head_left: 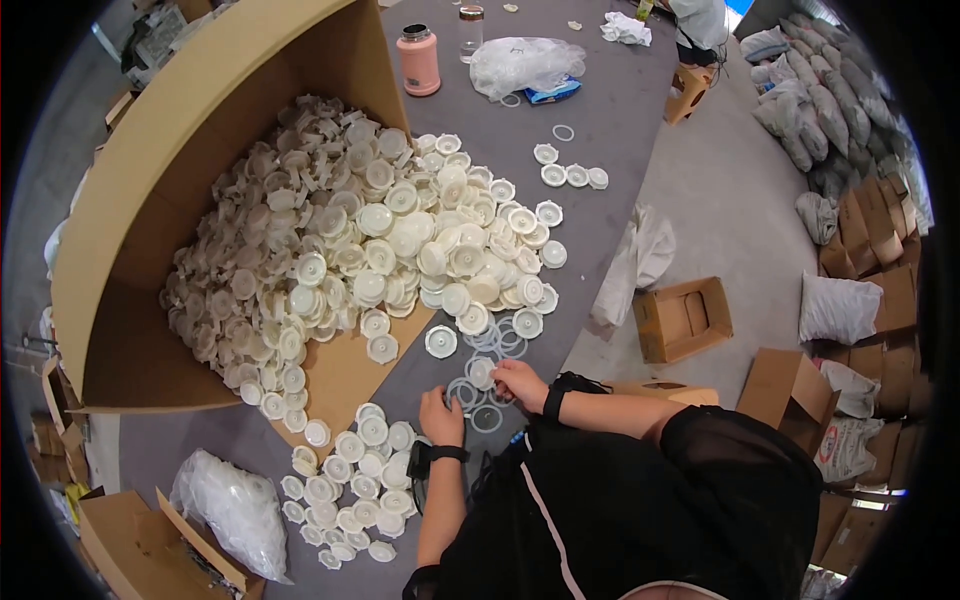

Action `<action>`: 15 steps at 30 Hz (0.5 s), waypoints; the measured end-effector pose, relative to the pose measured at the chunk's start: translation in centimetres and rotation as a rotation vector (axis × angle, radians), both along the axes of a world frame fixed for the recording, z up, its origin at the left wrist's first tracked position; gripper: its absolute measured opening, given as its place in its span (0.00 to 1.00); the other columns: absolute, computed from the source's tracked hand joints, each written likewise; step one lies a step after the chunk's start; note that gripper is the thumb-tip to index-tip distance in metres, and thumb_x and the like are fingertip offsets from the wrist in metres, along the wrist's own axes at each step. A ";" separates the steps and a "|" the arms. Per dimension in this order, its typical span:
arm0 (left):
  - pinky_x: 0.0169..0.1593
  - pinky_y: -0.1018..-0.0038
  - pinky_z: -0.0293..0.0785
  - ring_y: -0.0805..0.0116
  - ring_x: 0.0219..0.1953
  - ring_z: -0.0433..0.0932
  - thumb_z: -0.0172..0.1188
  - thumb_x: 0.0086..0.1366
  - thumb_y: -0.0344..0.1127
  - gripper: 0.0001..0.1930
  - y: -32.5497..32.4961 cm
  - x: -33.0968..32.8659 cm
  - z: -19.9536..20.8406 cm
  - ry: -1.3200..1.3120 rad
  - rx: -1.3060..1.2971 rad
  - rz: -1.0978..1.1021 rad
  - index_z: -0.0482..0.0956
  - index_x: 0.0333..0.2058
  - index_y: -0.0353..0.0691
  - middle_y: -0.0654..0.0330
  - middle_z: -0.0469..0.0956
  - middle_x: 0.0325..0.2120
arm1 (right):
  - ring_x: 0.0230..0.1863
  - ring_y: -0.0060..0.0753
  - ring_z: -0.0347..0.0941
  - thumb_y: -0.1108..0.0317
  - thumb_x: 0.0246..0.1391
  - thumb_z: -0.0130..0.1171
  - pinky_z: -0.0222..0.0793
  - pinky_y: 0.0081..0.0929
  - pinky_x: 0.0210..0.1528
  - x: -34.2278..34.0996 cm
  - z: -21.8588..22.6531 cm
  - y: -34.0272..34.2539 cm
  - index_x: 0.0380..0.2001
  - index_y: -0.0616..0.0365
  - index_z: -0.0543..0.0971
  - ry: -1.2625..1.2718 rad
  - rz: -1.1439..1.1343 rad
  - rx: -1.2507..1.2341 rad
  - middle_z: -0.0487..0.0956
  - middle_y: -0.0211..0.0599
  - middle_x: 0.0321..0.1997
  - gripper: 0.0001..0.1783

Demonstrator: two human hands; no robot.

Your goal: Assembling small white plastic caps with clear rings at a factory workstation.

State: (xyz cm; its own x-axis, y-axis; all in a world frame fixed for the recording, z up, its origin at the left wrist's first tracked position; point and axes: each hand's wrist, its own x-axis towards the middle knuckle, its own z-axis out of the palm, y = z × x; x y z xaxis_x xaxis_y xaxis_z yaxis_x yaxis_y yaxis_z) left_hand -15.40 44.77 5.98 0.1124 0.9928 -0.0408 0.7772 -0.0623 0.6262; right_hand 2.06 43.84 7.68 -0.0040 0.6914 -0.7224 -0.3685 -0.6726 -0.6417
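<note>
Close to my body, my right hand [521,384] pinches a round white plastic cap [481,373] by its edge. Beside it, my left hand [441,417] is curled with thumb and fingers close together at the translucent rings; whatever it grips is too small to make out. Several thin rings [487,419] lie loose between and beyond both hands. One cap [440,341] sits apart just past my left hand. A large heap of white caps [400,235] spills out of a tipped cardboard box [130,330] onto the grey table [600,110]. Left of my left hand lies a smaller cap group [345,490].
At the far side stand a pink bottle [419,62], a clear jar [471,35] and a clear plastic bag [525,65]. Another plastic bag [232,510] lies at the near left. On the floor at right are an open carton [684,320], more boxes and stacked sacks [830,95].
</note>
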 end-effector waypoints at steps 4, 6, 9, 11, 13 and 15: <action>0.30 0.76 0.66 0.69 0.23 0.69 0.57 0.48 0.30 0.07 -0.1 -0.3 -0.3 -0.093 -0.014 0.117 0.71 0.26 0.34 0.60 0.70 0.23 | 0.16 0.15 0.64 0.66 0.46 0.50 0.57 0.12 0.14 0.4 0.9 0.3 0.26 0.57 0.69 0.038 0.037 0.014 0.68 0.25 0.16 0.06; 0.24 0.78 0.67 0.73 0.19 0.70 0.59 0.48 0.28 0.06 -0.2 -0.4 0.5 -0.507 -0.134 0.326 0.71 0.24 0.34 0.61 0.72 0.21 | 0.17 0.15 0.66 0.67 0.46 0.51 0.58 0.11 0.15 0.5 1.0 0.6 0.28 0.57 0.68 -0.001 0.040 0.042 0.69 0.25 0.18 0.06; 0.22 0.82 0.67 0.76 0.18 0.71 0.57 0.51 0.27 0.04 -0.6 -0.5 2.7 -0.948 -0.297 0.489 0.72 0.26 0.35 0.61 0.73 0.20 | 0.19 0.15 0.67 0.67 0.46 0.52 0.58 0.11 0.15 0.3 1.4 0.8 0.29 0.58 0.69 0.038 0.043 0.045 0.70 0.26 0.22 0.07; 0.22 0.83 0.70 0.75 0.19 0.72 0.54 0.54 0.27 0.03 -1.1 -0.5 4.3 -1.335 -0.480 0.574 0.72 0.28 0.36 0.60 0.74 0.21 | 0.19 0.15 0.67 0.67 0.46 0.52 0.58 0.10 0.16 -0.2 1.7 0.7 0.30 0.57 0.69 0.143 0.056 0.061 0.70 0.26 0.22 0.08; 0.23 0.83 0.70 0.75 0.20 0.72 0.54 0.54 0.28 0.03 -1.5 -0.1 5.6 -1.408 -0.507 0.579 0.72 0.28 0.36 0.60 0.74 0.21 | 0.19 0.15 0.67 0.68 0.46 0.52 0.59 0.10 0.17 -1.1 2.2 0.6 0.31 0.56 0.68 0.251 0.074 0.079 0.70 0.25 0.23 0.08; 0.23 0.83 0.70 0.75 0.19 0.72 0.54 0.55 0.29 0.03 -1.9 0.0 5.6 -1.489 -0.527 0.593 0.72 0.28 0.37 0.61 0.74 0.21 | 0.20 0.15 0.67 0.68 0.47 0.52 0.60 0.10 0.19 -2.0 2.7 0.3 0.33 0.55 0.68 0.433 0.097 0.101 0.70 0.24 0.23 0.08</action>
State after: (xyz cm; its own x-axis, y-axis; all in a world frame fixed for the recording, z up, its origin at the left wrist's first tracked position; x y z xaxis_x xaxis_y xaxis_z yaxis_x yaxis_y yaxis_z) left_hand -15.37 42.84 11.62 -0.0012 0.8232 -0.5677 -0.6283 0.4410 0.6408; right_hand 0.06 44.15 10.41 -0.3586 0.7397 -0.5694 -0.5558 -0.6593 -0.5064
